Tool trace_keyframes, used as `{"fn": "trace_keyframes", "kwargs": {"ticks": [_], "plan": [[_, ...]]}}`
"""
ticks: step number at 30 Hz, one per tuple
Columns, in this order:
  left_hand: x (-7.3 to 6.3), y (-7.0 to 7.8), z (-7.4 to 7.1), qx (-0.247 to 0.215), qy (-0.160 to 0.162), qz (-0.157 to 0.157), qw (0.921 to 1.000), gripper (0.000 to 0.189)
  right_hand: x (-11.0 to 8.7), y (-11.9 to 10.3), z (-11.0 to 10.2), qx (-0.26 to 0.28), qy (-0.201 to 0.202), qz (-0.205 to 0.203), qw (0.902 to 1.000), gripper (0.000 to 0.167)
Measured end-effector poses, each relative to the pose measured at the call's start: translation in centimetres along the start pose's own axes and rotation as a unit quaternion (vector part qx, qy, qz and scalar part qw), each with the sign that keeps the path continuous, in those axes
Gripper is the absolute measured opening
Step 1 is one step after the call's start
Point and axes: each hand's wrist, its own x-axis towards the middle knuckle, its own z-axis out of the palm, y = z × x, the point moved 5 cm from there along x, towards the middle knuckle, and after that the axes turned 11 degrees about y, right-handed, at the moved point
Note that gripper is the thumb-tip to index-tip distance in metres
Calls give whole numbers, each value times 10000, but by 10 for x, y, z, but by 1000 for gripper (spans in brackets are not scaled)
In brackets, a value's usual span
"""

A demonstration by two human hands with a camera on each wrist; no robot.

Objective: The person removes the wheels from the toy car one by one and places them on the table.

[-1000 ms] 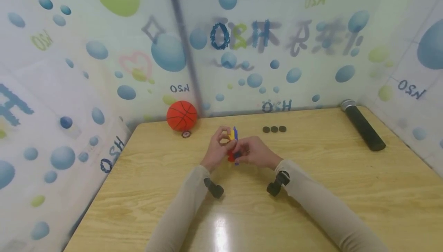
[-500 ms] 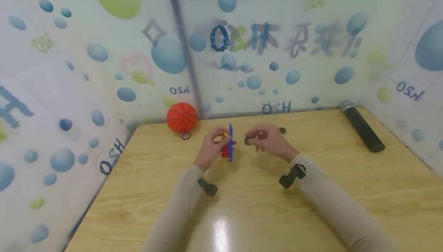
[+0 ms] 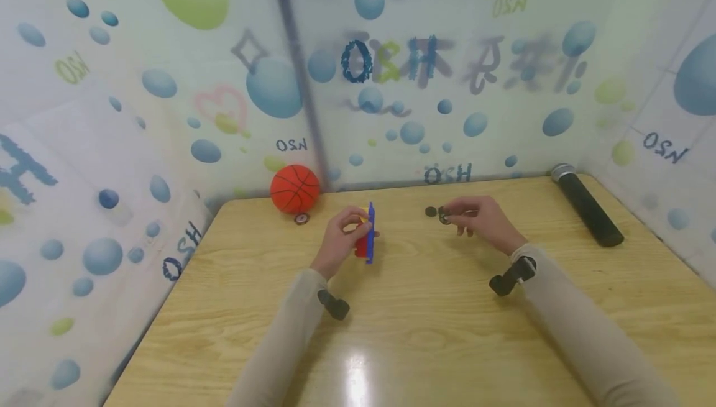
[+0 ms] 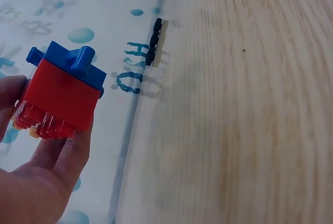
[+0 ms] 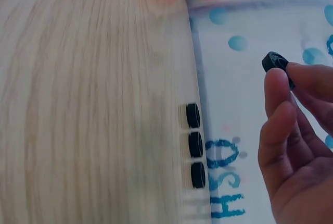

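My left hand (image 3: 337, 240) holds a toy block vehicle (image 4: 61, 95) between thumb and fingers, above the table. It is a red body with a blue base tipped on edge, blue pegs jutting from the base, and some yellow showing behind. Off to the right, my right hand (image 3: 482, 222) pinches one small black toy wheel (image 5: 276, 62) between thumb and fingertips. Three similar black wheels (image 5: 195, 145) lie in a row on the table near its back edge; in the head view, the right hand partly hides that row.
A red toy basketball (image 3: 294, 189) sits at the back left, with a small round disc (image 3: 302, 219) in front of it. A black microphone (image 3: 587, 205) lies at the back right. Patterned walls close off the back and sides of the wooden table (image 3: 391, 332).
My right hand has left the block vehicle and moved right, carrying the black wheel over the row. The left hand has shifted slightly left, still holding the vehicle.
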Motion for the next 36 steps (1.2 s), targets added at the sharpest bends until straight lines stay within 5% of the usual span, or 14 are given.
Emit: {"fn": "trace_keyframes", "kwargs": {"ticks": [15,36], "plan": [[-2,-2,1,188,-172,-25,9997,17,12,36,-36,-921,144,405,9948,29],[-3,-2,3,270,-133,26,9995,16,36,61,-49,-1652,458,1000,9801,30]]}}
